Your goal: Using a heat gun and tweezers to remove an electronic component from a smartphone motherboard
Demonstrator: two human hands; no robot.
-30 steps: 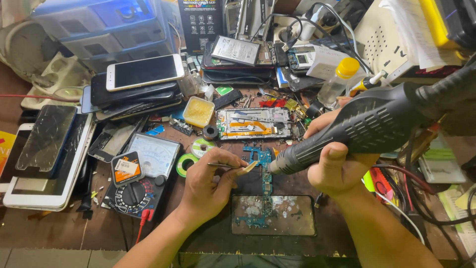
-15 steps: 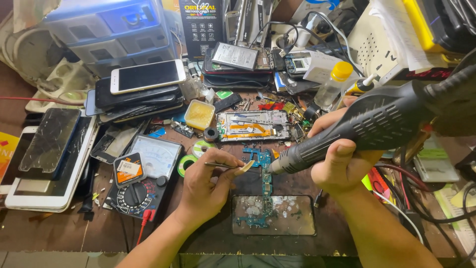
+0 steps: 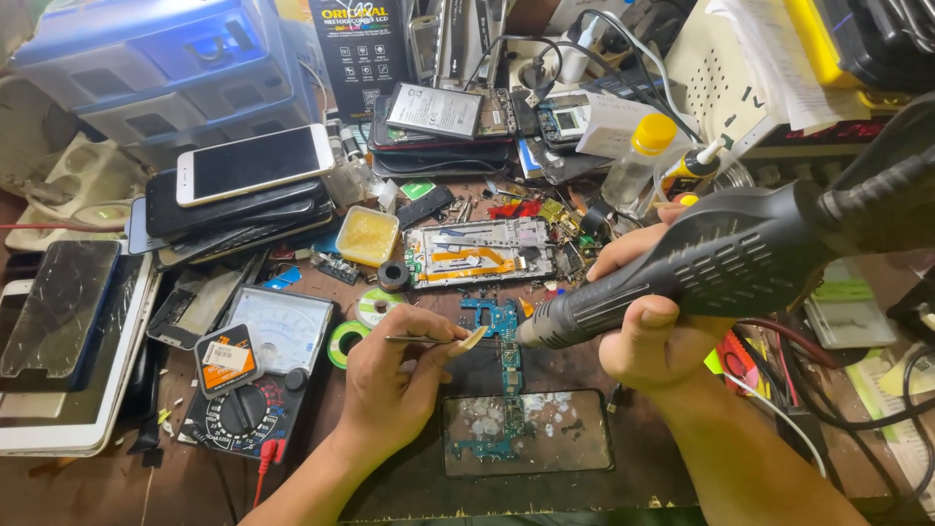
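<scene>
Both hands were down over the middle of the surface (image 3: 117, 487) when I looked in. My right hand (image 3: 648, 331) was wrapped tight around the black hot-air gun (image 3: 721, 258), fingers closed over the ribbed grip, thumb underneath, and the metal nozzle pointed left and down at the blue circuit board (image 3: 495, 317). My left hand (image 3: 394, 375) was pinched shut on a pair of tweezers (image 3: 429, 340), thumb and forefinger squeezing them, and the tips carried a small pale, flat piece right beside the nozzle, just over the board's edge. I could not tell whether that piece touched the board.

The board lay at the centre of the surface, between my two hands, with a narrow strip of it running down toward a dark glass panel (image 3: 531, 429) that sat nearest to me, dotted with pale residue. Just beyond the board I saw an opened phone frame (image 3: 477, 251) with an orange ribbon cable across it. Left of that sat a small yellow tub (image 3: 368, 236) and a dark little spool (image 3: 393, 276), with a green roll of tape (image 3: 343, 343) near my left wrist. A multimeter (image 3: 255, 380) with a big dial lay left of my left hand. Further left, a stack of phones (image 3: 243, 195) was piled with a white one on top, and a cracked screen (image 3: 58, 307) rested on a tablet. A clear bottle with a yellow cap (image 3: 638, 166) stood behind the gun.
</scene>
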